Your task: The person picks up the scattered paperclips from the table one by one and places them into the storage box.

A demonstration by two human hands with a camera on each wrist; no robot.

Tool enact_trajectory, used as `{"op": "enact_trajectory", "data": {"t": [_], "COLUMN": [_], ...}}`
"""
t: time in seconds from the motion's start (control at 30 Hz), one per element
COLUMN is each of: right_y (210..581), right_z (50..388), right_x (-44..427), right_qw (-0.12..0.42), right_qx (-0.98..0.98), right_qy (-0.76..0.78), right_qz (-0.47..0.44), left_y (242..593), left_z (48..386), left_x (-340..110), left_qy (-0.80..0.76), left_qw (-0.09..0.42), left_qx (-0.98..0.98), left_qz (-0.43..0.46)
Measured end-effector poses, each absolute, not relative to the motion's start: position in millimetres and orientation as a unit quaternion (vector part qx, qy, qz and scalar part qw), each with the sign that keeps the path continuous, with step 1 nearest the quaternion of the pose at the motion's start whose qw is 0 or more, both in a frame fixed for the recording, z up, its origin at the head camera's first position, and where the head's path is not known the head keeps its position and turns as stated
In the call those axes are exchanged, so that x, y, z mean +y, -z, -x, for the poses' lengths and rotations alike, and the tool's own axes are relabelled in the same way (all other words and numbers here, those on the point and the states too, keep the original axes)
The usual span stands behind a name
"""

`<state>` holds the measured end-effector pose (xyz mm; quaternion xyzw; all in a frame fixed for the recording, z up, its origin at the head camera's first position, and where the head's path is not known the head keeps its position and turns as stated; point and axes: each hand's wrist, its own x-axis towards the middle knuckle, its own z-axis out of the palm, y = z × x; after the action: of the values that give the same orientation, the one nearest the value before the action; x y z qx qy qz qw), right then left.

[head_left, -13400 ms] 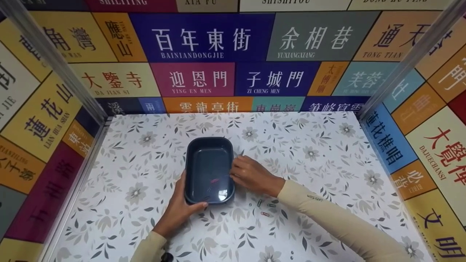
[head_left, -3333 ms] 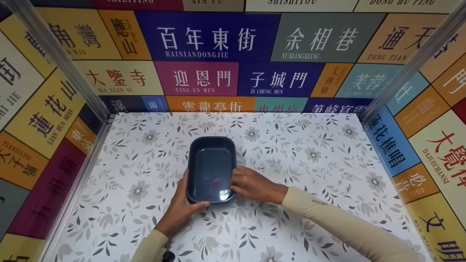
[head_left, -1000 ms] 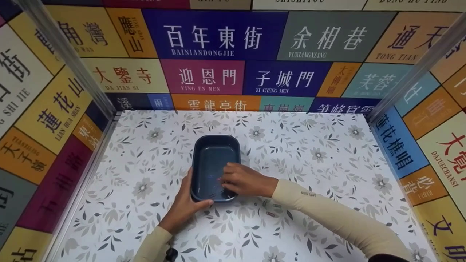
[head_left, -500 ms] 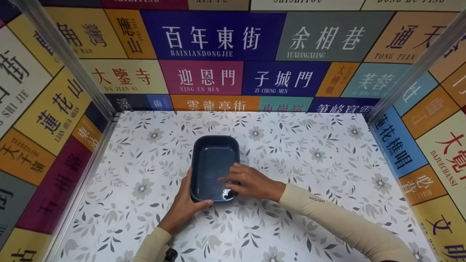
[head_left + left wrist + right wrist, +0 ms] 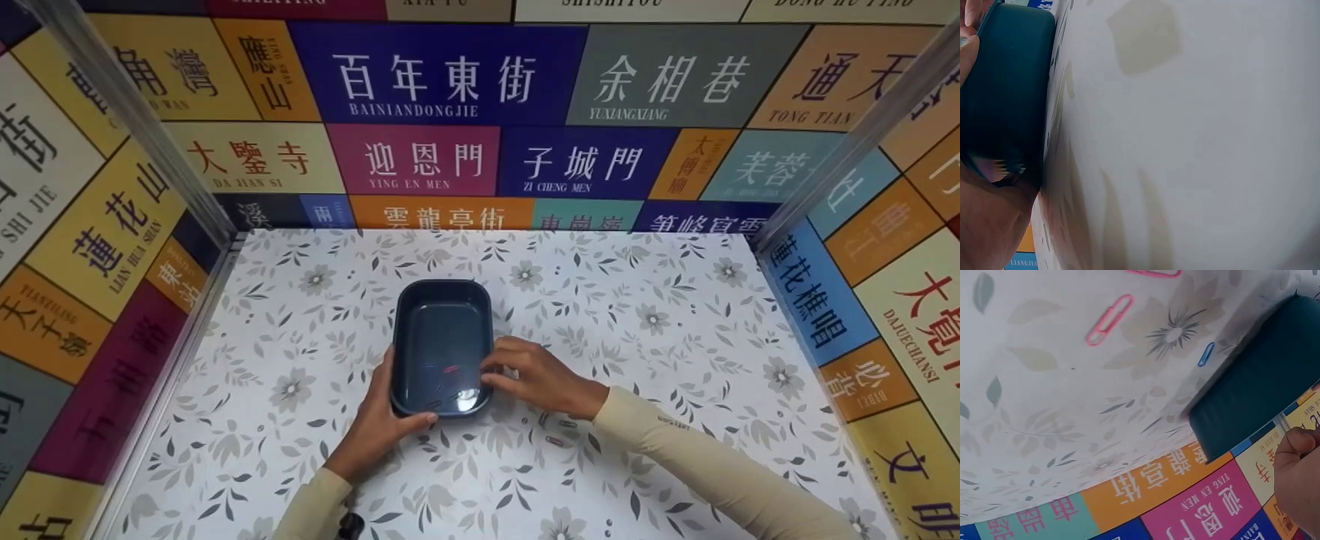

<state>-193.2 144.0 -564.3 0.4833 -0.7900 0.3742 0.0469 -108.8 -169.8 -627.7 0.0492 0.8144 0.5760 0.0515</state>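
Note:
In the head view a dark blue rectangular container (image 5: 442,337) stands on the table. A pink clip (image 5: 451,369), a blue one (image 5: 430,366) and dark thin ones lie on its floor. My left hand (image 5: 377,420) grips the near left corner, thumb over the near rim and fingers along the left wall. At the right rim is my right hand (image 5: 536,375), its fingers bent; whether it pinches something small is hidden. On the table, the right wrist view shows a pink paper clip (image 5: 1109,320), part of another pink one (image 5: 1157,273) and a blue paper clip (image 5: 1206,354).
A white tabletop (image 5: 637,390) with a leaf and flower print lies beneath everything. Coloured panels with lettering (image 5: 420,79) rise at the back and both sides. Clear corner posts (image 5: 832,127) stand between them. Loose clips (image 5: 555,441) lie right of the container.
Compared with the oldest frame, a blue clip shows inside the container. My right hand moved over the container's inside, then back right to its rim. My left hand keeps its grip.

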Motion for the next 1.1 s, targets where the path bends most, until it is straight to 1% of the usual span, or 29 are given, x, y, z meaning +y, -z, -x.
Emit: {"op": "enact_trajectory", "data": {"t": [0.3, 0.63, 0.77, 0.97, 1.1], "right_y": [575, 592, 596, 605, 613], "right_z": [193, 193, 193, 192, 193], "right_x": [158, 168, 174, 182, 186], "right_qw": [0.051, 0.089, 0.088, 0.068, 0.071], "right_qx": [-0.792, -0.781, -0.789, -0.805, -0.81], "right_qy": [-0.396, -0.422, -0.422, -0.424, -0.422], "right_qz": [-0.463, -0.451, -0.438, -0.409, -0.401], "left_y": [625, 624, 625, 627, 629], "left_z": [107, 107, 107, 108, 108], "left_x": [-170, -170, -171, -171, -170], "left_qy": [-0.566, -0.565, -0.563, -0.567, -0.572], "left_qw": [0.054, 0.054, 0.051, 0.051, 0.051], "left_qx": [0.821, 0.822, 0.823, 0.821, 0.818], "left_qz": [-0.041, -0.042, -0.044, -0.04, -0.037]}}
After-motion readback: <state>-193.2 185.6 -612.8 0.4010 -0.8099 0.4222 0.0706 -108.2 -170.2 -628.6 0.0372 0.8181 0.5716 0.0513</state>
